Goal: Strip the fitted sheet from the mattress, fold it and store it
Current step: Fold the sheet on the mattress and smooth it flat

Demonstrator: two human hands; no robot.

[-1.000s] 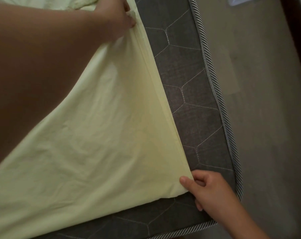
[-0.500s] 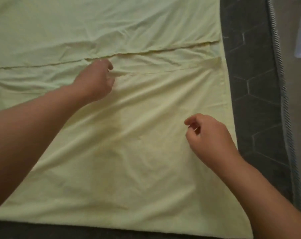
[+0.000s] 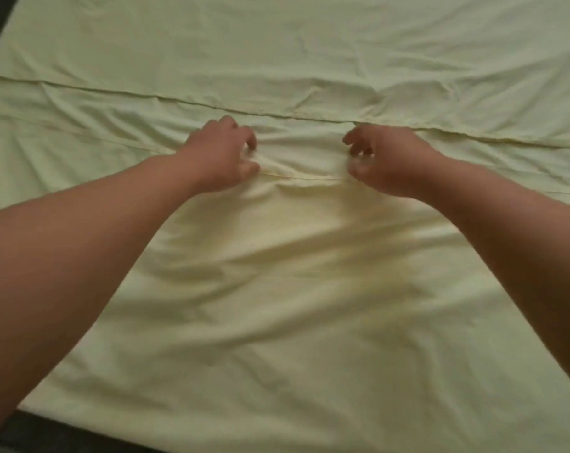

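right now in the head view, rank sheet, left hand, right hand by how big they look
1. sheet, fills most of the frame
2. left hand and right hand: look alike, so tied

One sheet (image 3: 293, 289), one mattress (image 3: 51, 431), two hands (image 3: 221, 155) (image 3: 389, 161)

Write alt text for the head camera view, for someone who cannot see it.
Seen from above, a person's left hand and right hand reach forward side by side and pinch a folded edge of a pale yellow sheet. The sheet lies spread in wrinkled layers over a dark mattress, which shows only at the left corners.
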